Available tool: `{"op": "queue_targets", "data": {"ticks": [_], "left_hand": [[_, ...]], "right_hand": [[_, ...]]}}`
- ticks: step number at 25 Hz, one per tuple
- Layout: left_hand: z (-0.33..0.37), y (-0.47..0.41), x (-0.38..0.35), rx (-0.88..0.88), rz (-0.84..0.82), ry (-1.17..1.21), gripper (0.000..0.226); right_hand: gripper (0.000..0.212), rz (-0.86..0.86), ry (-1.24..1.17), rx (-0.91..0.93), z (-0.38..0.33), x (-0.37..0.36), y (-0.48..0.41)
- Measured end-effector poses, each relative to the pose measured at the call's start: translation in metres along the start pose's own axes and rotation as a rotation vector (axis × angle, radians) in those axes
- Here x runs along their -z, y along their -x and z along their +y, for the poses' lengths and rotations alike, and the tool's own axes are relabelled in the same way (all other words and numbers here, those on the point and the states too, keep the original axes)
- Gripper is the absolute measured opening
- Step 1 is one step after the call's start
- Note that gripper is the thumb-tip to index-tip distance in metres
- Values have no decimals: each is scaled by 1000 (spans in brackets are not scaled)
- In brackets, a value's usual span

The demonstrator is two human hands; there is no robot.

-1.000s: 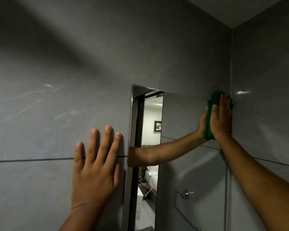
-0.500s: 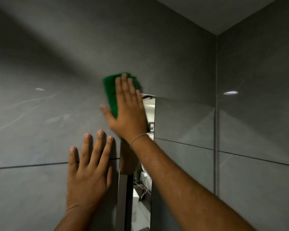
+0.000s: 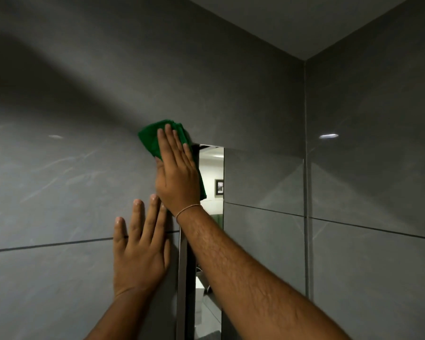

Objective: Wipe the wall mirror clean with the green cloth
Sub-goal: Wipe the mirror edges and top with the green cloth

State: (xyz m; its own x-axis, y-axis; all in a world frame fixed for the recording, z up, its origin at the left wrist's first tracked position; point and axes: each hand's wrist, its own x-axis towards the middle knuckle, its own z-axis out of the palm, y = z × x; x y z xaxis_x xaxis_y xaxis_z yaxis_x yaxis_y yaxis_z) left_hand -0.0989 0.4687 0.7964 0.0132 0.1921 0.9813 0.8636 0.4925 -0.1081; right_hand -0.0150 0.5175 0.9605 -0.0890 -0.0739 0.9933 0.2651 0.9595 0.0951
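The wall mirror (image 3: pixel 263 182) is set into the grey tiled wall and reaches to the corner on the right. Its glass reflects grey tiles and a lit doorway. My right hand (image 3: pixel 178 177) lies flat on the green cloth (image 3: pixel 150 139) and presses it against the mirror's top left corner. The cloth overlaps the tile above and to the left of the mirror. My left hand (image 3: pixel 139 249) rests flat with spread fingers on the tile just left of the mirror's metal edge (image 3: pixel 182 278). My right forearm hides part of the mirror's left strip.
The side wall (image 3: pixel 373 168) meets the mirror wall at a corner on the right. The ceiling (image 3: pixel 292 20) is close above. A dark grout line (image 3: pixel 47 245) runs across the tiles at the level of my left hand.
My right hand swept the cloth from the mirror's top right corner to its top left corner. In the last half second it stayed there. My left hand has stayed on the tile.
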Motion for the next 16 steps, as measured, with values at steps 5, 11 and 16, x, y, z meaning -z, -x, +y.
{"op": "queue_targets", "data": {"ticks": [5, 11, 16], "left_hand": [[4, -6, 36, 46, -188, 74, 75], [-21, -25, 135, 241, -134, 196, 71], [-34, 46, 179, 280, -243, 170, 69]], "right_hand": [[59, 93, -144, -152, -24, 44, -6], [60, 25, -135, -216, -72, 87, 5], [62, -212, -252, -402, -133, 90, 114]]}}
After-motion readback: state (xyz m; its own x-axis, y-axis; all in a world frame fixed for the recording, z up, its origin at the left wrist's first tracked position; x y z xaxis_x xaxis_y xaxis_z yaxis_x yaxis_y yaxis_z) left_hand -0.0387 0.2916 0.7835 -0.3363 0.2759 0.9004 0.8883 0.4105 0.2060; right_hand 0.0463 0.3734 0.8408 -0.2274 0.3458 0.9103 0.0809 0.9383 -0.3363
